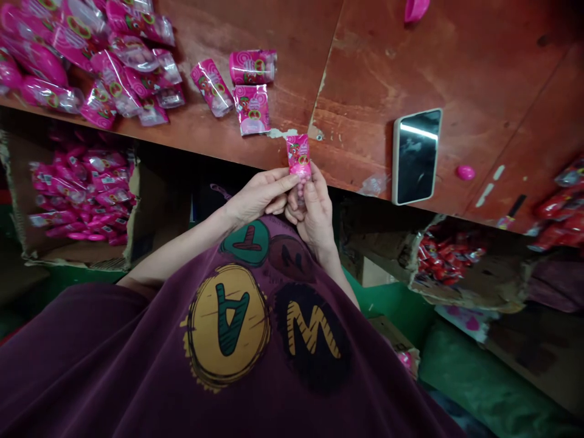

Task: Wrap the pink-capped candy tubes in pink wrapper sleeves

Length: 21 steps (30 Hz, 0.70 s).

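Closest to us spreads our purple shirt [173, 377], printed with large letters. Just beyond it, near the table edge, our left hand [262, 193] and our right hand [317, 213] meet on one pink packet [298, 152]. Its clear lower part, with small pink balls showing inside, sits between our fingers, while the printed end points away from us, past the fingertips. Our left thumb presses across the front from the left, the fingers of that hand curled below it; our right thumb and fingers close on the other side. Both hands grip, though some fingertips are hidden behind.

To our left, below the table, a cardboard box [130, 243] is heaped with pink packages [86, 194]. To our right, another carton [474, 295] holds red packages [449, 258]. A smaller box [392, 331], lower right, has something pink in it, mostly hidden.

On the reddish wooden table [365, 73], three loose packets [252, 109] lie close together just past our hands, and a large pink pile [114, 73] fills the left. Right of our hands we have a phone [417, 158], and beyond it a pink cap [465, 173] and red packs [563, 204]. Farthest off, a pink piece [415, 9] lies at the top.
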Available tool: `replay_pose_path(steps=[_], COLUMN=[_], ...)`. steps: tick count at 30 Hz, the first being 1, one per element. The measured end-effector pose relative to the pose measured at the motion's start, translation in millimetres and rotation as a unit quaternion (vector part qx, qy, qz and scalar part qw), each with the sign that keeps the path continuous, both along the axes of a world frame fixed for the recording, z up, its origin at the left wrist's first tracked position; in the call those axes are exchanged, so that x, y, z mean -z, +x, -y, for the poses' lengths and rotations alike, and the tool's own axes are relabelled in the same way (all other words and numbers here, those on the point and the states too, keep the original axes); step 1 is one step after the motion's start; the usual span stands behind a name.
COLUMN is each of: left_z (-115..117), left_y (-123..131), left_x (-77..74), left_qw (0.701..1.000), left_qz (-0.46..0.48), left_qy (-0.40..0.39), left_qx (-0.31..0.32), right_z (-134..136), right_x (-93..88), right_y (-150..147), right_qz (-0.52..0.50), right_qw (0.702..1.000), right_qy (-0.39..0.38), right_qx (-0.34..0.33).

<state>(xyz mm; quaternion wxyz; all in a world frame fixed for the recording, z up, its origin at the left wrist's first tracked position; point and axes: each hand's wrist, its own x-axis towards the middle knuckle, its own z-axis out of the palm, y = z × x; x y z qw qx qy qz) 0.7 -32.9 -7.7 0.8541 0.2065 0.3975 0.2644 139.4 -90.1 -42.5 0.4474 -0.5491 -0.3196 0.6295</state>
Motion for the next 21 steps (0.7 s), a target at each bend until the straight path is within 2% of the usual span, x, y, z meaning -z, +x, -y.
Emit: replay_pose_path(steps=[5,10,13,17,21], left_z=[-4.2,-3.5,-1.4,1.6,-4.2], left_y=[6.3,14.7,19.4,15.5,1.8], left_x=[-6.1,-12.1,-14.5,-10.3,-3.4], left_qw=[0.998,0.994,0.992,0.992,0.979], left_qz=[-0.053,-0.096,-0.112,-0.109,-0.141], left_qy=[-0.007,-0.018,-0.012,0.001,0.044], left_qx=[-0.032,-0.038,-0.059,-0.057,-0.144], right_z=[3.3,5.5,4.8,3.6,3.8], right_x=[4.9,5.8,5.6,3.6,-0.4], right_y=[-3.9,-8.3,-6.0,0.8,2.9], right_qz=[0.053,0.117,0.092,0.025,-0.008], right_qw=[0.998,0.992,0.995,0.999,1.000], right_qy=[0.028,0.040,0.026,0.000,-0.009], right_qx=[-0.007,0.016,0.004,-0.019,0.001])
